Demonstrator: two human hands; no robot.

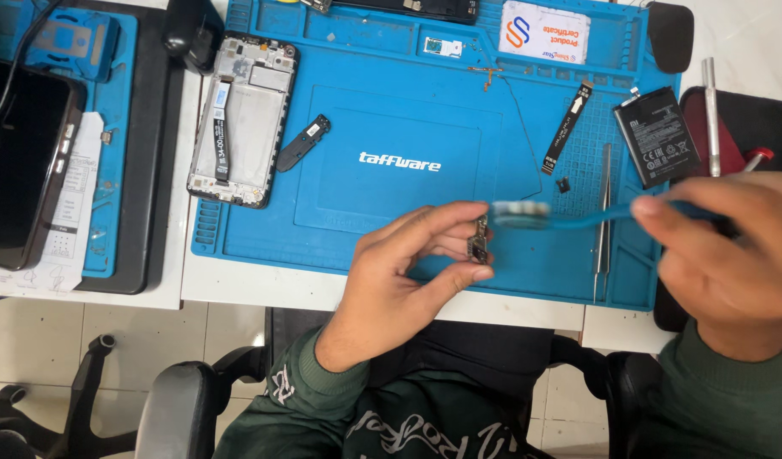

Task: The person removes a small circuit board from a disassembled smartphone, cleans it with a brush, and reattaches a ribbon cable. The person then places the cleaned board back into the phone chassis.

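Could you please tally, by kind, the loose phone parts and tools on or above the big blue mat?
Opened phone frame: 1
Battery: 1
Flat cable: 1
Black cover piece: 1
Small circuit board, in the left hand: 1
Blue brush, in the right hand: 1
Tweezers: 1
Total: 7

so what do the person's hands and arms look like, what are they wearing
Both hands are bare, with no gloves, rings or watch visible. The left hand comes out of a dark green sleeve with a ribbed cuff and a small pale mark. The right hand has the same dark green sleeve, partly cut off by the frame.
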